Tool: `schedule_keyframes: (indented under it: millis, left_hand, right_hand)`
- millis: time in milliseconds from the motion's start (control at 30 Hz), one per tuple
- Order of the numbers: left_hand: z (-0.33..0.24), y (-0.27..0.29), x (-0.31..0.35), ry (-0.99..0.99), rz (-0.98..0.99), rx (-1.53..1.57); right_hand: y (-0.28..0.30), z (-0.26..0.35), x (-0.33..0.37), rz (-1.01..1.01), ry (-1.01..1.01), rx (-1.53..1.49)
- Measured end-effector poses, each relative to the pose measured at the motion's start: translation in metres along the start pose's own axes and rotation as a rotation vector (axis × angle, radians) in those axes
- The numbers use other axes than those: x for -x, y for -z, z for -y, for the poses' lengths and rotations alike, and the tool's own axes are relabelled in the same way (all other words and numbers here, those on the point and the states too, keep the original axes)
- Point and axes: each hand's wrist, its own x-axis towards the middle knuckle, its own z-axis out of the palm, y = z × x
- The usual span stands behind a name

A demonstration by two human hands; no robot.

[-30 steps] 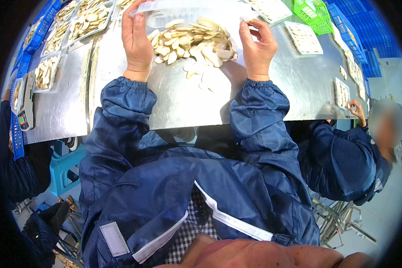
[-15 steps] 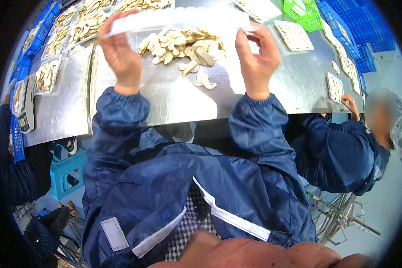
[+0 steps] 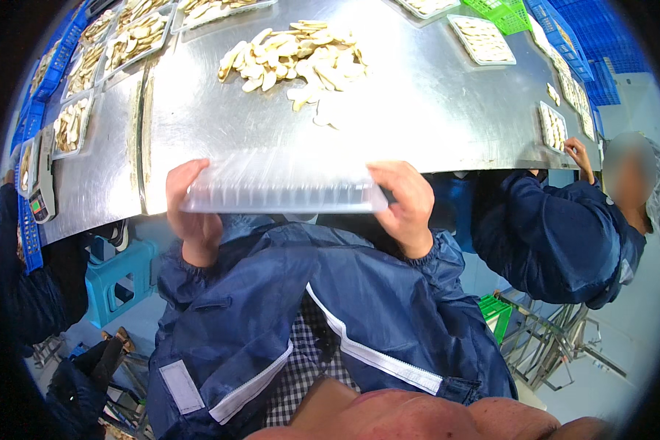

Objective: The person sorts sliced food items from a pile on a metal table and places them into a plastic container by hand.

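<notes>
**Clear tray held at the bench edge**

A clear ribbed plastic tray (image 3: 282,187) sits level at the near edge of the steel bench (image 3: 433,110), gripped at both ends. The left hand (image 3: 192,213) and right hand (image 3: 405,202) close their fingers around it. Pale sliced mushrooms (image 3: 297,59) lie heaped beyond; filled white rectangular trays (image 3: 484,38) line the bench.

You have bright, even light from overhead, and it leaves a soft sheen on the steel worktop (image 3: 418,110), strongest at the far middle. The clear tray (image 3: 282,192) is smeared by motion blur. Straight edges bow toward the rim, where a black vignette closes in.
</notes>
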Motion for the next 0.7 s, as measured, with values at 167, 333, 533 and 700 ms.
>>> schedule_keyframes:
  millis: [167, 333, 533, 700]
  left_hand:
    - [-0.002, -0.023, -0.041, -0.009, 0.016, -0.012]
    - [-0.01, -0.003, -0.046, -0.141, -0.022, -0.043]
    - [-0.023, 0.008, -0.044, 0.732, 0.003, 0.055]
    - [-0.003, 0.021, -0.047, 0.754, 0.277, -0.081]
  right_hand:
    - [-0.004, -0.021, -0.027, -0.118, -0.095, 0.062]
    - [0.01, 0.003, -0.022, -0.09, -0.09, -0.045]
    - [0.015, 0.017, -0.017, 0.244, -0.34, -0.337]
    - [-0.009, -0.019, -0.056, 0.08, -0.372, -0.14]
